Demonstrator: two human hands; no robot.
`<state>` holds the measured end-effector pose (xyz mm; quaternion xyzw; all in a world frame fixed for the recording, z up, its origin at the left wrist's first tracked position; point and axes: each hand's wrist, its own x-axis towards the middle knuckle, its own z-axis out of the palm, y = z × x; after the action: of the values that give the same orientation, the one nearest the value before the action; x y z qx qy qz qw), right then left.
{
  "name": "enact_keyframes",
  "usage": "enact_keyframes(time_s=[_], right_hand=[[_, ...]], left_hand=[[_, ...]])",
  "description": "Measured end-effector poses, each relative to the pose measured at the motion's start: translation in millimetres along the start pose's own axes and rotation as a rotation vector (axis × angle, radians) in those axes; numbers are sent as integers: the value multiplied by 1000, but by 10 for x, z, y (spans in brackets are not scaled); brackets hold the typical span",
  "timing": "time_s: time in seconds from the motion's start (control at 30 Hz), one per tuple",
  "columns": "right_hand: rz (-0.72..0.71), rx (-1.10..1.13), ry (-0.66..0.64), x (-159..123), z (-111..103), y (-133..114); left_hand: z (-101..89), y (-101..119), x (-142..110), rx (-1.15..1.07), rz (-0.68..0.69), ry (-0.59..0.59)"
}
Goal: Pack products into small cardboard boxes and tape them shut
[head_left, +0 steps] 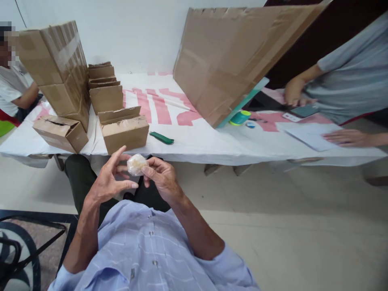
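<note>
"While looking down from the head camera, with clock positions taken from the lump, what to report of the right hand (165,178)?"

"Closed in a pinch, thumb against fingertips, gripping 1 clear-wrapped lump (138,165), whitish with a yellowish middle. Held in the air above the lap, just short of the near edge of the tabletop (194,146)."

"And the left hand (106,180)?"

"Open wide at 9 o'clock, thumb and fingers spread around the near side of the lump. Cannot tell whether touching."

"Anything close by on the tabletop?"

"At 11 o'clock, 1 small carton (125,133) with flaps raised, and more raised-flap cartons (106,97) behind. Between 1 and 2 o'clock, 1 green tool (162,138), lying flat."

"Farther out?"

"Toward 10 o'clock, 1 low carton (60,133), just beside tall taped boxes (57,68). Between 1 and 2 o'clock, 1 big cardboard piece (224,60), tilted. At 2 o'clock, 1 yellow-and-teal roll (240,117)."

"People?"

"At 10 o'clock, 1 person (15,89) in white. Between 2 and 3 o'clock, 1 co-worker (357,76) in grey, with 1 hand at a phone (303,111) and 1 on white paper (313,135)."
</note>
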<state>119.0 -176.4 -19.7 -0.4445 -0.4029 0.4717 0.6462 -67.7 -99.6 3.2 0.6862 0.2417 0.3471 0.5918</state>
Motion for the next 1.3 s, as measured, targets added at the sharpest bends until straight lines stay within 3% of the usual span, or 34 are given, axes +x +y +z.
enact_keyframes(time_s=[0.1,0.37,0.5,0.67,0.87,1.1,1.17,1.3], right_hand=[[0,-5,-11,4,26,-17],[68,139,-86,41,5,9],[174,234,-210,76,-62,56],[232,252,-264,99,-118,194],[175,61,-336,266,-147,276],[-246,-386,-193,969,-134,-116],[-232,-409,-295,1015,-44,-119],[-51,-316,-457,873,113,108]], left_hand=[[53,-5,25,-20,-15,65],[194,-24,64,-191,-22,55],[181,-84,53,-168,-25,16],[122,-200,-1,-144,-80,-15],[19,-295,0,-86,-105,63],[-206,-395,103,17,-68,306],[-236,-403,110,70,-55,341],[-236,-396,110,131,-41,295]])
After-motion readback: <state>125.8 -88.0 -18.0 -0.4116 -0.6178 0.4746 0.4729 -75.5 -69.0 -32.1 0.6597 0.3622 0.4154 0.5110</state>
